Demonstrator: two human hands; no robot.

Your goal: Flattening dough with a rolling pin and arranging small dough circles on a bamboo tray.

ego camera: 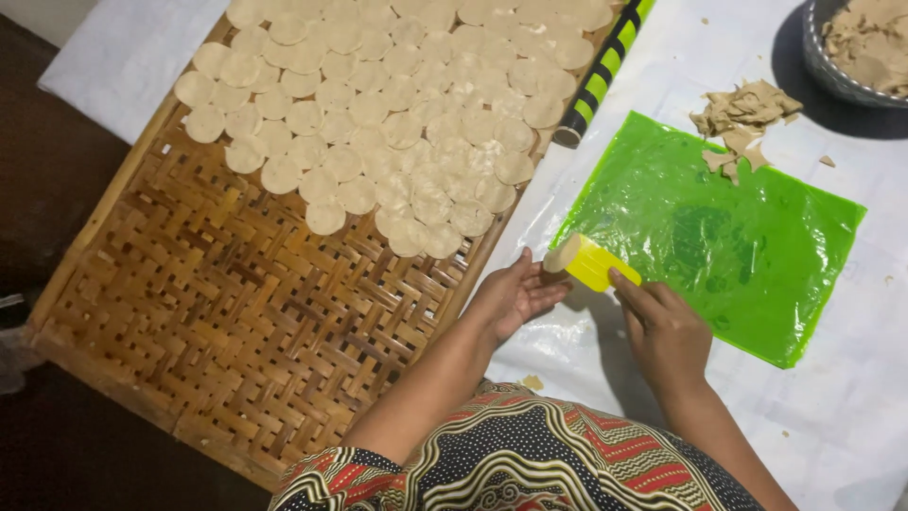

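Seen from my remote feed: yellow cylinder cutter held betw. both hands over the near-left corner of the green plastic sheet; long axis runs lower-right to upper-left; right hand pinches its rear end w/ fingertips; left hand, fingers loosely together, cups the pale front end; woven bamboo tray w/ dough discs just left.

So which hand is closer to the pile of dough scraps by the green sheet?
The right hand. It sits at the green plastic sheet's lower left edge, below the dough scraps. The left hand is farther off, by the woven tray, touching the yellow cutter.
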